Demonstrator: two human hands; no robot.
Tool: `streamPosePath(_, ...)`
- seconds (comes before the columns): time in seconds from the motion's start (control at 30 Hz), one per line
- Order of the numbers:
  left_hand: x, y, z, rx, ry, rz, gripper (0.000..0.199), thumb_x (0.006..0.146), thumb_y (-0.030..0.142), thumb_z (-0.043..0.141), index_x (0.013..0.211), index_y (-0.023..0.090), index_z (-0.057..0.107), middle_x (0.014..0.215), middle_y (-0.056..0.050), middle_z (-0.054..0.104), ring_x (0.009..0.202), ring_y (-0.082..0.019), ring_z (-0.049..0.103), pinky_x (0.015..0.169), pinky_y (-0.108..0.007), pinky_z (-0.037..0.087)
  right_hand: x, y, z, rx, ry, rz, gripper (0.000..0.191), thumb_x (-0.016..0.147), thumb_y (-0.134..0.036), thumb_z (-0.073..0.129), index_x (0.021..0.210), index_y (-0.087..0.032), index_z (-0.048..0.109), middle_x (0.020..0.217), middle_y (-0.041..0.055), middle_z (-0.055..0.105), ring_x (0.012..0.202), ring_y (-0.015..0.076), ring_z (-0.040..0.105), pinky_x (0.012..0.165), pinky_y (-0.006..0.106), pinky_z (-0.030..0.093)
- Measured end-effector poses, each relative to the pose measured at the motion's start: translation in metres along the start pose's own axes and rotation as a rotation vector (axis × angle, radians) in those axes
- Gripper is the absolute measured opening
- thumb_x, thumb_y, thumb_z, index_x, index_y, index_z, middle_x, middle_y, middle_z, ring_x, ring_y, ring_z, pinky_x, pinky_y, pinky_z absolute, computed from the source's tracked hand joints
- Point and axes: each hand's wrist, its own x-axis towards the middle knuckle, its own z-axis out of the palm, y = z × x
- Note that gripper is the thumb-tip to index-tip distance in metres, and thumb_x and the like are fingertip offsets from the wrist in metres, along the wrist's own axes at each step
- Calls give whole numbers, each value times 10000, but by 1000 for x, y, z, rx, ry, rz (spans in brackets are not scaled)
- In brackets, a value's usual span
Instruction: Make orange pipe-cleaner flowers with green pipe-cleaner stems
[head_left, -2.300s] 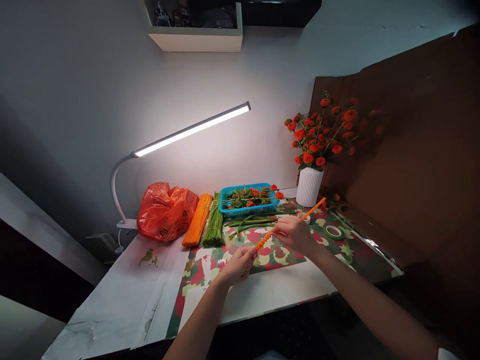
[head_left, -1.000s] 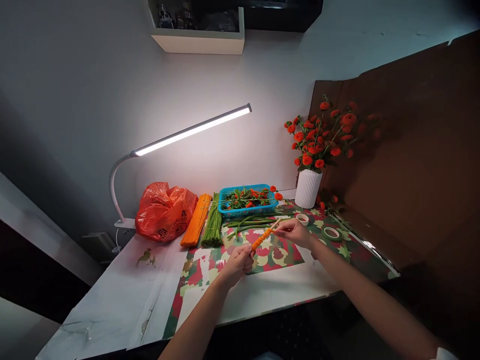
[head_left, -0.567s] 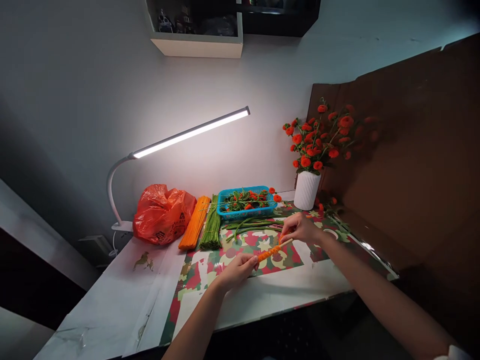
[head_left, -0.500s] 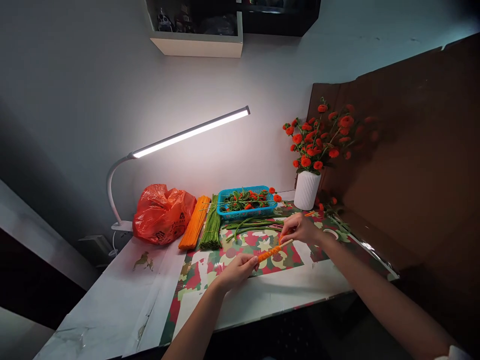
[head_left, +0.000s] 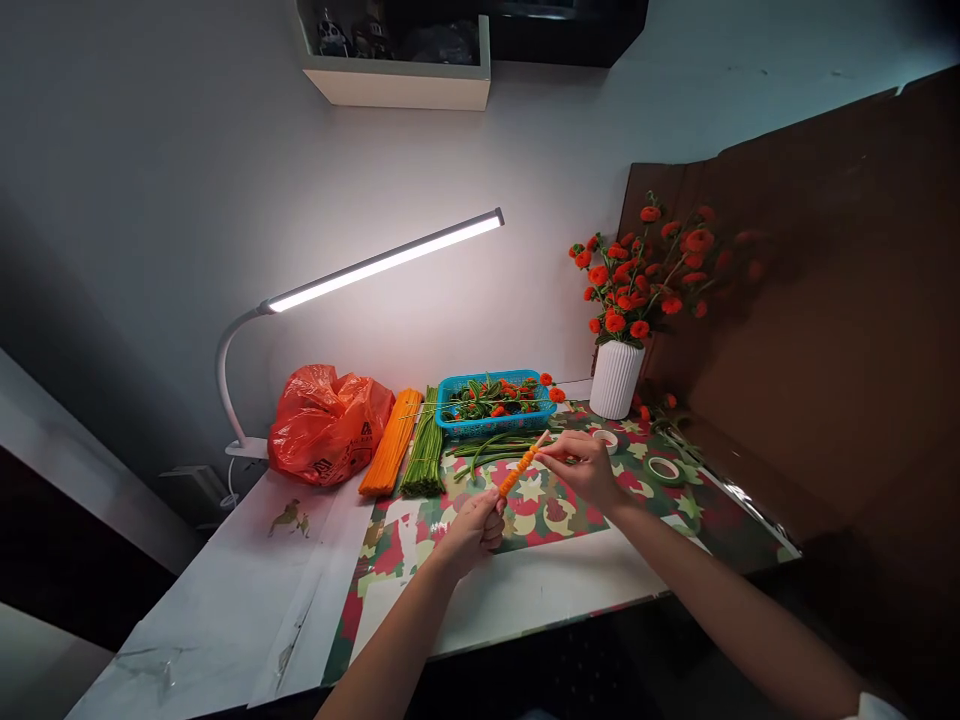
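So the left hand (head_left: 471,528) had its fingers curled tight around the lower end of a thin stick (head_left: 543,438), with orange fuzzy wire (head_left: 517,473) coiled around it. The right hand (head_left: 581,467) was up near the other end, thumb and fingertips pinched on the wire right at the top of the coil. Couldn't tell if a loose end was tucked in those fingers. The hands were a little apart, with most of the coil showing between them, and the stick tilted up and to the right over the camo-patterned sheet (head_left: 555,510), its bare pale tip poking out.

Past the hands lay some loose green stems (head_left: 502,447), and behind those was a blue basket (head_left: 495,426) full of small red flowers and greenery. Left of it were a green bundle (head_left: 424,450), an orange bundle (head_left: 390,445) and a crumpled red plastic bag (head_left: 330,425), lined up side by side. Over on the right, a white ribbed vase (head_left: 616,380) stood upright with red pom-pom flowers (head_left: 622,270), and a roll of green tape (head_left: 666,470) lay flat nearer the front. The lamp (head_left: 390,262) was on.
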Motion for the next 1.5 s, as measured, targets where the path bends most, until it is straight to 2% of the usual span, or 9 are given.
streamPosePath(0.2, -6, 5, -3, -141, -190, -29, 448, 722, 536, 657, 639, 186, 390, 412, 133, 144, 372, -40, 62, 369, -180, 89, 9, -5, 15, 509, -69, 279, 360, 700, -508, 696, 586, -185, 588, 585, -5, 501, 549, 117, 414, 512, 259, 344)
streamPosePath(0.37, -10, 9, -2, -150, -222, -100, 447, 717, 533, 667, 649, 188, 391, 405, 128, 164, 376, -47, 69, 372, -186, 88, 11, -14, 19, 723, -145, 411, 259, 713, -425, 699, 808, -198, 618, 722, -7, 530, 618, 109, 440, 562, 243, 356)
streamPosePath(0.6, -6, 4, -2, -157, -217, -104, 426, 743, 521, 649, 680, 183, 397, 450, 119, 184, 403, -50, 78, 384, -181, 92, 12, -22, 15, 693, -156, 459, 240, 715, -387, 675, 686, -159, 605, 603, -37, 421, 543, 81, 327, 510, 230, 268)
streamPosePath(0.73, -5, 4, -1, -173, -219, -80, 416, 751, 496, 652, 673, 184, 387, 458, 118, 171, 409, -51, 78, 387, -178, 97, 5, -18, 26, 683, -216, 459, 282, 685, -423, 694, 703, -153, 613, 566, -45, 424, 513, 72, 303, 479, 223, 238)
streamPosePath(0.9, -6, 6, 0, -178, -238, -71, 394, 770, 470, 639, 667, 180, 393, 466, 116, 174, 410, -48, 83, 393, -175, 114, -7, -16, 43, 718, -254, 463, 324, 680, -468, 690, 708, -158, 600, 556, -44, 442, 492, 67, 298, 455, 218, 235)
streamPosePath(1.07, -7, 6, 1, -186, -260, -68, 382, 777, 461, 634, 664, 174, 410, 476, 110, 198, 413, -46, 110, 405, -173, 130, -10, -20, 41, 697, -258, 440, 314, 705, -461, 676, 713, -160, 587, 555, -46, 439, 497, 70, 318, 463, 217, 261)
streamPosePath(1.27, -10, 4, 5, -99, -281, -33, 308, 802, 430, 615, 745, 142, 524, 525, 67, 352, 478, -65, 332, 526, -214, 308, -13, -10, 33, 681, -314, 403, 297, 736, -438, 672, 738, -146, 616, 586, -34, 479, 514, 72, 365, 475, 212, 293)
streamPosePath(1.37, -12, 3, 9, -55, -281, -37, 302, 827, 422, 590, 821, 121, 563, 603, 22, 448, 548, -83, 399, 574, -236, 323, -15, -8, 30, 676, -335, 391, 289, 739, -431, 675, 752, -147, 625, 586, -33, 485, 518, 74, 385, 479, 210, 315)
streamPosePath(1.5, -12, 3, 13, -105, -301, -89, 240, 826, 362, 589, 870, 129, 553, 623, 25, 432, 566, -84, 396, 579, -234, 309, -17, -11, 28, 659, -352, 407, 280, 724, -426, 692, 745, -154, 629, 602, -25, 515, 512, 78, 418, 466, 210, 335)
